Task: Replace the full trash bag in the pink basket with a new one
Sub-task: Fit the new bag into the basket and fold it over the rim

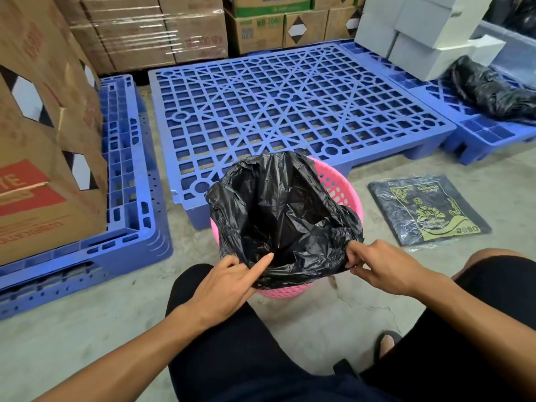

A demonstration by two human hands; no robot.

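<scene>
Concrete floor (87, 329), pink basket (345, 195), both hands' fingers (352, 258) clamped on black bag (278, 210) rim.

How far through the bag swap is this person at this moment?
Looks done: a filled black bag lies on the right pallet, probably the old one, and an open black liner stands in the pink basket. In hand: the left hand and right hand grip its near edge. Left: folding the far edge over the rim.

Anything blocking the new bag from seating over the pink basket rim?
Nothing visible. Both hands, left and right, hold the black bag open inside the pink basket; far right rim is uncovered.
</scene>
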